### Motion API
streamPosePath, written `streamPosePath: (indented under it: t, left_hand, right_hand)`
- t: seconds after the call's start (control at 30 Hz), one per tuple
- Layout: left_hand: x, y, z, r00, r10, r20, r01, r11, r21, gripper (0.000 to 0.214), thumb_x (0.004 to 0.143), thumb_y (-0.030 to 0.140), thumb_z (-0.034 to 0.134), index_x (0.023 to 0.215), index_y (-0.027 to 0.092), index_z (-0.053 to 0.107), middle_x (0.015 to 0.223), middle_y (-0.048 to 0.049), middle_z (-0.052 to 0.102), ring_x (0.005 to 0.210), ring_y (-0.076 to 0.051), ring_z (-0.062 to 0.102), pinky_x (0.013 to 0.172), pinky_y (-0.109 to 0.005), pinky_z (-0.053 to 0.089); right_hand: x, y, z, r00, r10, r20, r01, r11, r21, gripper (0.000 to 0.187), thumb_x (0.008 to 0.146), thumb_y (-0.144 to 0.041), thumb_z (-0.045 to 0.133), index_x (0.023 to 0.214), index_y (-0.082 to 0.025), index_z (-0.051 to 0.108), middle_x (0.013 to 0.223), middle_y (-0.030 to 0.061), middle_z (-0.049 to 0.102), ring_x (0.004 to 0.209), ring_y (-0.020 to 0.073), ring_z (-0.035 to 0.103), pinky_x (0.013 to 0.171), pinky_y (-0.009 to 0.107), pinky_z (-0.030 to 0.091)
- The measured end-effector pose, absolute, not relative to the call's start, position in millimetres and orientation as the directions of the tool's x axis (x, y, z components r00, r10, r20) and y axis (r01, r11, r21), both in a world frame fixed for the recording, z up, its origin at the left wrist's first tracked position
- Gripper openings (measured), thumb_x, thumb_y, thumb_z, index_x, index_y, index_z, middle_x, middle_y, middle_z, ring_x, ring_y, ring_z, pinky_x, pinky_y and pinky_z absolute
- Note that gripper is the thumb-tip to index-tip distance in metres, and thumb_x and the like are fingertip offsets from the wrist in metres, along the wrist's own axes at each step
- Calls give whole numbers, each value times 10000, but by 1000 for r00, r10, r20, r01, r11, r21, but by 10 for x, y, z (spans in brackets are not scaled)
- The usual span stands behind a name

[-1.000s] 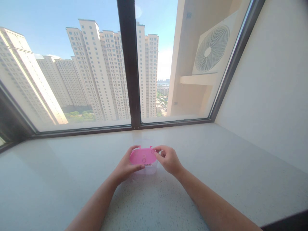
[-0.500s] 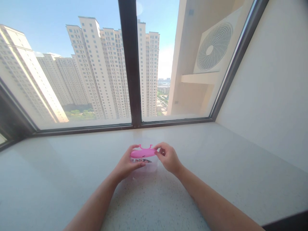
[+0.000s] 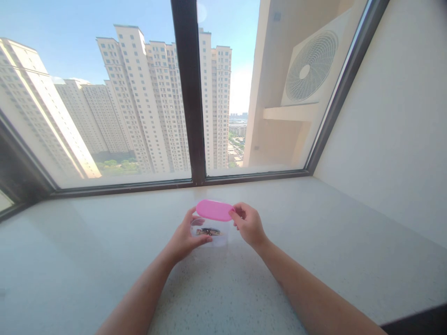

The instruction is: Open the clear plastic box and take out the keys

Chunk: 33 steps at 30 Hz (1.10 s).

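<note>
A clear plastic container [image 3: 220,240] stands on the pale speckled sill, with small dark and metallic items [image 3: 209,231] inside, too small to name. My left hand [image 3: 188,236] is wrapped round its left side, thumb in front and fingers behind. Pinched by its right end in my right hand [image 3: 247,223] is a pink oval lid [image 3: 214,210]. The lid is tilted up above and behind the container's mouth, its flat face towards me. Whether its far edge touches the container I cannot tell.
The speckled sill [image 3: 104,260] runs up to a dark-framed window [image 3: 197,153]. A white wall [image 3: 391,139] bounds the right side, and a dark edge [image 3: 419,321] shows at the lower right. Outside are tall buildings and an air-conditioner unit [image 3: 307,70].
My right hand has lifted the pink lid off the container's top and tipped it up, slightly to the right. The container's contents show more. My left hand keeps its hold.
</note>
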<state>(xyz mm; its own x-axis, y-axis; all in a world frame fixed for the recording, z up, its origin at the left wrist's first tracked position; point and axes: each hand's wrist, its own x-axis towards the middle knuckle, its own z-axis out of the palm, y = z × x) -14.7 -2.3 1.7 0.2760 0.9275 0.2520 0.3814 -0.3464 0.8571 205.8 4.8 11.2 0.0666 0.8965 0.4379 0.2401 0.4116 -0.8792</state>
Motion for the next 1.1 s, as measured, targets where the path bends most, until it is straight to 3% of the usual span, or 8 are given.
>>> streamPosePath:
  t: [0.17,0.3,0.43,0.63,0.73,0.83,1.0,1.1]
  left_hand:
    - [-158,-21,-11,283,934,219,420,-325,847,893,691,462,717,1395,220,226,1170,-153,572,1153,-276,530,922,-402,433]
    - [-163,-30,27,264,939,219,447,-321,835,836,746,493,646,1406,210,218,1147,-145,579,1142,-279,534,938,-423,409]
    - [-204,-31,99,163,951,263,490,-309,815,710,788,532,559,1365,190,328,1100,-125,590,1071,-283,552,917,-452,402]
    - [-243,-94,269,28,873,487,233,-479,846,492,830,498,506,1191,165,535,924,-62,603,838,-196,581,737,-300,457]
    - [-227,-141,357,28,911,412,165,-411,896,365,787,447,596,997,153,649,730,-24,616,654,-154,551,582,-242,423]
    - [-300,-110,410,-62,933,355,214,-335,918,285,737,423,655,770,143,698,701,-35,652,657,-157,548,581,-237,403]
    - [-773,100,439,-329,896,298,95,-283,954,336,662,467,679,779,152,679,681,-7,637,633,-148,528,573,-232,382]
    - [-1113,185,418,-275,950,147,274,-69,959,352,640,480,658,740,143,668,629,-3,609,587,-145,512,535,-229,355]
  right_hand:
    - [2087,134,100,104,967,234,-84,243,-966,233,756,-380,615,715,-157,564,443,-42,510,385,94,442,363,198,372]
    - [2084,125,109,89,971,222,-149,233,-961,227,744,-364,638,703,-152,570,451,-40,523,385,85,446,354,186,368]
    - [2067,53,144,73,955,287,-136,295,-946,213,770,-352,635,730,-149,581,476,-41,523,392,79,448,353,181,363]
    - [1949,-122,169,-39,919,391,-20,391,-920,206,800,-348,625,756,-152,581,520,-36,529,409,78,475,378,184,379]
    - [1872,-219,151,-172,891,420,2,427,-904,202,803,-354,624,786,-156,587,549,-37,523,439,81,493,404,186,393]
    - [1859,-244,130,-294,853,431,28,458,-888,258,798,-362,633,959,-163,609,633,-22,556,489,89,503,453,206,420]
    - [2054,-69,138,-102,860,499,289,506,-813,327,865,-419,522,1053,-161,593,728,14,583,558,110,498,526,237,424]
    - [2244,76,142,-100,894,436,480,427,-767,440,801,-474,593,1091,-144,576,915,73,618,666,143,556,671,295,475]
